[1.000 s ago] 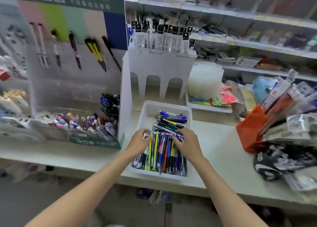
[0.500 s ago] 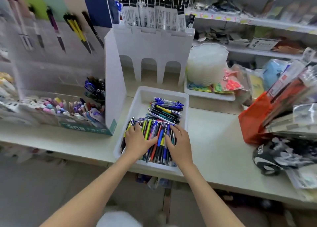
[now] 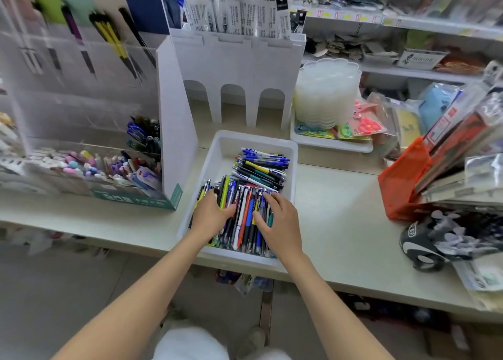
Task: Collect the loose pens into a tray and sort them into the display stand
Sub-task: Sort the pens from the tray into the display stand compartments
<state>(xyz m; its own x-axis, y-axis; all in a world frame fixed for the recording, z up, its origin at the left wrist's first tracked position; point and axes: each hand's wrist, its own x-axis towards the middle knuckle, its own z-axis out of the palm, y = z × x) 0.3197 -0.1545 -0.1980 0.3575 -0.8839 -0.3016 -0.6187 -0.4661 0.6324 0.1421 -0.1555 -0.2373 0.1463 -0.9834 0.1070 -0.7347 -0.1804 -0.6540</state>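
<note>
A white tray (image 3: 227, 142) stands on the counter in front of me. It holds many loose pens: a near pile (image 3: 245, 218) lying lengthwise and a far pile (image 3: 262, 166) lying crosswise. My left hand (image 3: 211, 214) rests on the left part of the near pile, fingers bent down among the pens. My right hand (image 3: 281, 220) rests on the right part with fingers spread and fingertips on the pens. Neither hand lifts a pen. The display stand (image 3: 178, 120), clear with a white side wall, is left of the tray and holds several pens in its front compartments.
Behind the tray a white arched rack (image 3: 236, 60) carries packaged refills. At the back right a stack of clear plastic lids (image 3: 326, 93) sits in a second white tray. An orange holder (image 3: 402, 180) with packaged goods and a black-and-white item (image 3: 424, 242) crowd the right side.
Both hands have slid from the outer sides of the near pile onto its top and come closer together. The view has shifted left and nearer to the tray.
</note>
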